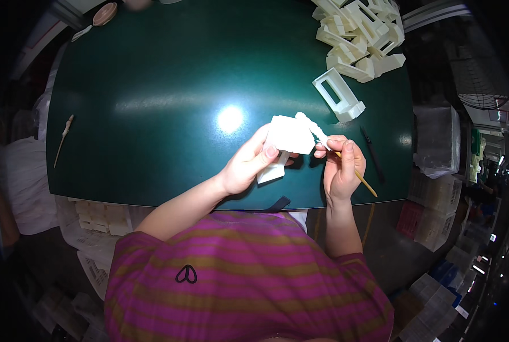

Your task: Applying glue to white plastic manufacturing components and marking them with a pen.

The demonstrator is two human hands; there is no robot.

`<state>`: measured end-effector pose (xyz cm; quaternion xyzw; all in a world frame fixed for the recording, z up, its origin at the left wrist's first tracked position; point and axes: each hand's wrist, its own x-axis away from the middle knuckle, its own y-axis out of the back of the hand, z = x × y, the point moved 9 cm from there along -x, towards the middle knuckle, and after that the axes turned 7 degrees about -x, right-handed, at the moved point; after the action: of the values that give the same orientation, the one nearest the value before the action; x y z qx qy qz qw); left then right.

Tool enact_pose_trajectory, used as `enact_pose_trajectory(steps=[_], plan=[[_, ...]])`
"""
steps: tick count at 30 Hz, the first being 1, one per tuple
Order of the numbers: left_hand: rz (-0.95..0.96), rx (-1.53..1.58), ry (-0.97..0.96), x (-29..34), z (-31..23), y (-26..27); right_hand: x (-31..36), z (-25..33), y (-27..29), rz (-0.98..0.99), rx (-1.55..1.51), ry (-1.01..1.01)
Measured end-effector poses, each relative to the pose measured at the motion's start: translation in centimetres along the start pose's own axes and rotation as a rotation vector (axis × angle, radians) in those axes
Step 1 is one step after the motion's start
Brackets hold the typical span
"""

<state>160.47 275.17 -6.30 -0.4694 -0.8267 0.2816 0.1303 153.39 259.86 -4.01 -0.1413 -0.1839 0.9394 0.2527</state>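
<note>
One pale part (pixel 291 135) is held up over the near side of the dark green table (pixel 151 148), a little right of the middle, between the worker's two hands. As I read it, this is a dabbing or wiping step: the right hand (pixel 339 162) pinches a wooden stick (pixel 365 183) between thumb and fingers, and its white wrapped tip (pixel 313 126) sits at the part's far right corner. Whether it presses there or only passes in front, I can't tell from where I stand. The left hand (pixel 247 164) is closed on the part from the left, thumb on the near side, fingers tucked behind and under.

The next move, I'd judge, calls for a steady left hold, with small strokes of the tip along that edge and a turn of the part to reach other faces.

The part's broad face lies up, its longer way running left to right and sloping slightly nearer at the right; a narrower leg drops toward the near left. The stick's long axis slants from the bare near-right end to the wrapped far-left end.

Beyond, to the far right, a loose pale frame (pixel 341 96) lies just nearer than a heap of similar pieces (pixel 360 37).
</note>
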Motion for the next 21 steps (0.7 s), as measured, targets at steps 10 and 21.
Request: enact_pose_trajectory(steps=[10, 21], plan=[[-0.068, -0.299, -0.083, 0.0, -1.0, 1.1, 0.4, -1.5, -1.7, 0.07, -0.487, -0.302], [-0.354, -0.95, -0.349, 0.7, -3.9, 1.6, 3.5, 3.5, -5.6, 0.067, 0.444, 0.355]])
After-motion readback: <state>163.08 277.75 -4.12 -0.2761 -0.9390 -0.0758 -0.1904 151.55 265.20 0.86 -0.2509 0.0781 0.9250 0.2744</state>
